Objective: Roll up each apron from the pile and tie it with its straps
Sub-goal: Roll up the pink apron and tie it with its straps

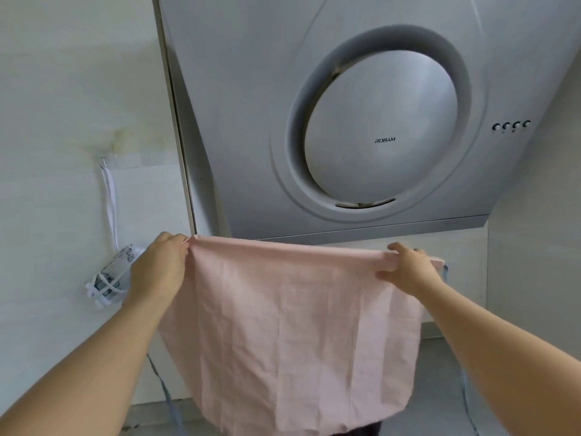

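A pale pink apron (292, 325) hangs spread out in the air in front of me, its top edge stretched level. My left hand (158, 265) pinches the top left corner. My right hand (405, 267) grips the top edge near the right corner. A thin grey-blue strap (166, 391) dangles below my left forearm, and another grey-blue strap (465, 394) hangs down behind my right forearm. The apron's lower edge covers something dark at the bottom of the view.
A large silver range hood (361, 114) with a round centre disc fills the wall just behind the apron. On the tiled wall to the left, a white cord (110, 206) hangs from a hook with a small clear packet (110, 278) at its end.
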